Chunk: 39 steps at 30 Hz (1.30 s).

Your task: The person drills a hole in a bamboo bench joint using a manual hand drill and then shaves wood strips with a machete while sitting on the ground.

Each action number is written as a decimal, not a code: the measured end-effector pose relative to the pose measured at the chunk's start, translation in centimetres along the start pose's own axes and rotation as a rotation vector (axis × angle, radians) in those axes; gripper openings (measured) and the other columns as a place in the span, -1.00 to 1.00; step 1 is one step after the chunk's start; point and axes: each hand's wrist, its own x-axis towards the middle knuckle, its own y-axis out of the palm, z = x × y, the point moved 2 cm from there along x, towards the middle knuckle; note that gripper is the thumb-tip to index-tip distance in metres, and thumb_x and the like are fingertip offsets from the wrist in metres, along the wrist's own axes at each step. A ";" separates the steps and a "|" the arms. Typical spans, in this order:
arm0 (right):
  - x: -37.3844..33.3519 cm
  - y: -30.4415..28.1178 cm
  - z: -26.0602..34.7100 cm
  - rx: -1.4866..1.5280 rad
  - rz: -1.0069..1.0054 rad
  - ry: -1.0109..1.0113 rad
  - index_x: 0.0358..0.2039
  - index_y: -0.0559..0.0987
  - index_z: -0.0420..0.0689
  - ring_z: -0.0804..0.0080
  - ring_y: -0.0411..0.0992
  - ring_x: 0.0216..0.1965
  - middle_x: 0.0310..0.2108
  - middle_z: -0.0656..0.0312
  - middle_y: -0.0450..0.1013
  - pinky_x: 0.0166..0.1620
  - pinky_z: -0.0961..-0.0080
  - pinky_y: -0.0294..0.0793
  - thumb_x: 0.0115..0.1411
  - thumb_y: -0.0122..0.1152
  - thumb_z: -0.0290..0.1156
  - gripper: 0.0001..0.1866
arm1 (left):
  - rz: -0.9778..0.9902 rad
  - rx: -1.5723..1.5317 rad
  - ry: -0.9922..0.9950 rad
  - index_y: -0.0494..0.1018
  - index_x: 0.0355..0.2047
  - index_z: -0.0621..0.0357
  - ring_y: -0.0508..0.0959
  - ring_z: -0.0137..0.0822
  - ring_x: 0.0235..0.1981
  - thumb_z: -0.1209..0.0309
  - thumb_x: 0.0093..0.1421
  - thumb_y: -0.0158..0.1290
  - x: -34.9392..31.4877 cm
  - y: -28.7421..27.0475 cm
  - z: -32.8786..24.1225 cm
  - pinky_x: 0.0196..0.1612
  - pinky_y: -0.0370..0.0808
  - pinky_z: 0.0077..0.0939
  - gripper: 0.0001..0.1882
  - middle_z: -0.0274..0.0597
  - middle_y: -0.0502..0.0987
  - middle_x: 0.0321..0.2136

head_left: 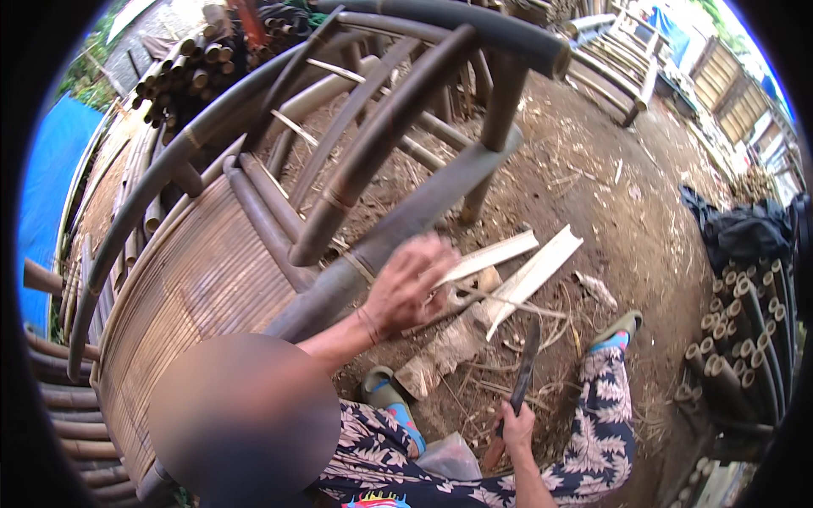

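Observation:
My right hand (pixel 514 426) is wrapped round the handle of a machete (pixel 527 364), its dark blade pointing away from me. My left hand (pixel 411 284) is raised beside a dark bamboo pole of a chair frame; motion smears its fingers, so a grip cannot be made out. Just right of it lie two pale split bamboo pieces (pixel 535 279), their far ends pointing away. Below them a rough wooden block (pixel 445 351) rests on the ground between my feet. Thin curled bamboo strips (pixel 529 309) are scattered around the block.
A large bamboo chair (pixel 203 279) with a slatted seat stands close on the left. Bundled dark bamboo poles (pixel 745 339) stand at the right, under dark cloth (pixel 741 229). Another bamboo frame (pixel 610 68) is at the back. A clear plastic bag (pixel 450 459) lies near me. A blurred disc hides the lower left.

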 end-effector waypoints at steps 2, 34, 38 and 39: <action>0.3 -0.9 0.7 0.082 -0.029 0.030 -0.01 0.45 -0.31 0.51 0.40 -0.65 -0.59 0.29 0.38 -0.58 0.54 0.44 0.29 0.10 -0.47 -0.71 | 0.372 -0.187 -0.270 0.45 -0.09 0.23 0.50 0.03 -0.02 0.35 0.16 0.05 -4.6 6.0 -0.3 0.08 0.44 -0.09 -0.68 0.02 0.51 -0.15; 4.3 -1.7 -2.7 0.269 -0.174 0.174 0.02 0.46 -0.32 0.59 0.40 -0.62 -0.59 0.31 0.41 -0.51 0.59 0.40 0.31 0.06 -0.47 -0.70 | 0.246 0.035 -0.507 0.46 -0.01 0.19 0.51 0.01 -0.04 -0.05 0.18 0.12 2.1 32.3 8.9 0.10 0.43 -0.12 -0.42 0.00 0.49 -0.14; 4.2 -1.8 -2.9 0.286 -0.187 0.154 -0.01 0.44 -0.33 0.53 0.40 -0.63 -0.58 0.28 0.40 -0.54 0.57 0.42 0.32 0.04 -0.47 -0.72 | 0.641 0.266 -0.502 0.44 -0.04 0.19 0.51 0.05 -0.04 -0.10 0.20 0.08 3.5 33.9 11.3 0.01 0.50 -0.12 -0.40 -0.01 0.46 -0.09; 4.4 -1.9 -2.8 0.289 -0.188 0.156 0.00 0.44 -0.34 0.53 0.40 -0.63 -0.58 0.28 0.40 -0.54 0.57 0.42 0.32 0.04 -0.47 -0.72 | 0.672 0.271 -0.494 0.43 -0.03 0.20 0.52 0.06 -0.05 -0.11 0.20 0.07 4.1 34.4 11.4 0.01 0.50 -0.11 -0.39 0.02 0.47 -0.10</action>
